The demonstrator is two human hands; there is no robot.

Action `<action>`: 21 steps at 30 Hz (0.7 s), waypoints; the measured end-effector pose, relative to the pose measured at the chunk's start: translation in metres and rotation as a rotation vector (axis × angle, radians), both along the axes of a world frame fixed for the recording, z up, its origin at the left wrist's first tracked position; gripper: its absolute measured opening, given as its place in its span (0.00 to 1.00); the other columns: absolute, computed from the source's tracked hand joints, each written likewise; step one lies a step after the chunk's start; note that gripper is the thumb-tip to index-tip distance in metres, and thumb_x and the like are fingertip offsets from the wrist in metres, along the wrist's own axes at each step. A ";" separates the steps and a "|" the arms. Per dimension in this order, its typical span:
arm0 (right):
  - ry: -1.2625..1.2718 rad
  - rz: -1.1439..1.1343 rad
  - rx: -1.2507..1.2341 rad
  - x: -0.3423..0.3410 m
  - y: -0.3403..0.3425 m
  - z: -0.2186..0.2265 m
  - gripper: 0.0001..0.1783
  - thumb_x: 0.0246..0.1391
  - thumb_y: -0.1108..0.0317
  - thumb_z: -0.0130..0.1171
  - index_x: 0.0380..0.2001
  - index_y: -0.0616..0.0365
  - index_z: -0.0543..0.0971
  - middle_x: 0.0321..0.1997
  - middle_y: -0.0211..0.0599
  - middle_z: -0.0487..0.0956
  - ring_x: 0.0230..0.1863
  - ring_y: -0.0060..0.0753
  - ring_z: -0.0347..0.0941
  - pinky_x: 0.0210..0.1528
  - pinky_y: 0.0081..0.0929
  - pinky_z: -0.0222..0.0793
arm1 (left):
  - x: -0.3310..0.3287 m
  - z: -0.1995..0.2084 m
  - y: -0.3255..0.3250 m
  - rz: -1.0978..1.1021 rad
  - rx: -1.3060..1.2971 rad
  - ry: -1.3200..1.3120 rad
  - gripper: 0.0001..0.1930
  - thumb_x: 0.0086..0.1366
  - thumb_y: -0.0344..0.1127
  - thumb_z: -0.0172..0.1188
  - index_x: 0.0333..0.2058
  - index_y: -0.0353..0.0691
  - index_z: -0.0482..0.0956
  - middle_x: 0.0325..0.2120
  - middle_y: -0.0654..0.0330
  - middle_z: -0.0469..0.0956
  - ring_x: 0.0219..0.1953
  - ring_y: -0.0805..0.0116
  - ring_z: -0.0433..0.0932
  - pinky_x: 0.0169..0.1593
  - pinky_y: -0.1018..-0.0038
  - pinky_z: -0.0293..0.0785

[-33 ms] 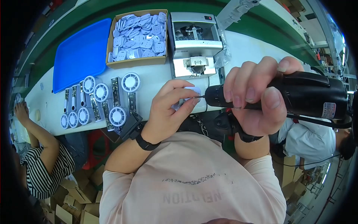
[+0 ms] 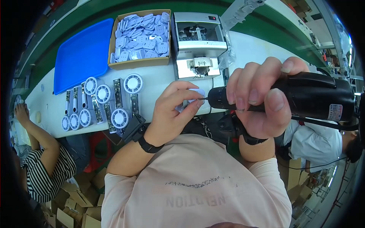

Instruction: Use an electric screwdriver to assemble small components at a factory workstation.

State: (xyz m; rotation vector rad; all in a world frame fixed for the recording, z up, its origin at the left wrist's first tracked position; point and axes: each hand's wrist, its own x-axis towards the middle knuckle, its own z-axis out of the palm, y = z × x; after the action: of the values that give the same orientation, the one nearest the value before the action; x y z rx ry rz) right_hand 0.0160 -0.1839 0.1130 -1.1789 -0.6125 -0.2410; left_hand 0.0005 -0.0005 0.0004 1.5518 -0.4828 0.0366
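Probably light, stiff and slightly slippery, best pinched by its edges, the small pale-lavender plastic part (image 2: 200, 92), mostly hidden, lies just off centre toward one o'clock between the left hand's (image 2: 171, 108) thumb and fingers, the right hand's (image 2: 264, 97) fingers wrapping a black cylindrical electric screwdriver (image 2: 315, 98) toward three o'clock.

- a white worktop (image 2: 262, 47) runs beneath everything
- a green strip (image 2: 273, 29) borders its far side
- opened cardboard boxes (image 2: 83, 193) crowd the floor, lower left
- bright lights (image 2: 350, 40) glow along the right rim
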 end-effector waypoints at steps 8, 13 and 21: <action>0.003 -0.010 -0.077 0.001 0.002 0.001 0.22 0.68 0.67 0.57 0.61 0.53 0.66 0.32 0.34 0.73 0.26 0.31 0.71 0.32 0.34 0.72 | -0.002 0.001 0.002 -0.004 0.002 0.025 0.09 0.62 0.23 0.71 0.41 0.37 0.84 0.45 0.57 0.80 0.42 0.64 0.81 0.42 0.73 0.76; -0.002 -0.011 -0.087 0.000 0.001 0.002 0.22 0.68 0.67 0.57 0.61 0.53 0.66 0.32 0.34 0.73 0.26 0.30 0.71 0.32 0.33 0.72 | -0.002 0.000 0.000 0.009 0.015 -0.006 0.09 0.61 0.23 0.71 0.40 0.37 0.84 0.44 0.57 0.79 0.43 0.62 0.80 0.46 0.70 0.76; -0.003 -0.026 -0.108 -0.002 0.000 0.004 0.22 0.67 0.67 0.58 0.61 0.53 0.66 0.31 0.34 0.73 0.26 0.31 0.71 0.32 0.33 0.72 | -0.005 0.001 -0.001 0.017 0.008 -0.013 0.10 0.61 0.23 0.71 0.40 0.38 0.83 0.43 0.57 0.79 0.44 0.62 0.80 0.47 0.70 0.76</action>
State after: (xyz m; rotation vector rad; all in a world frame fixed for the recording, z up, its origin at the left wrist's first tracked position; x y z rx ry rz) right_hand 0.0139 -0.1835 0.1170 -1.2913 -0.6195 -0.2341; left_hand -0.0044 -0.0016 0.0014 1.5645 -0.4808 0.0578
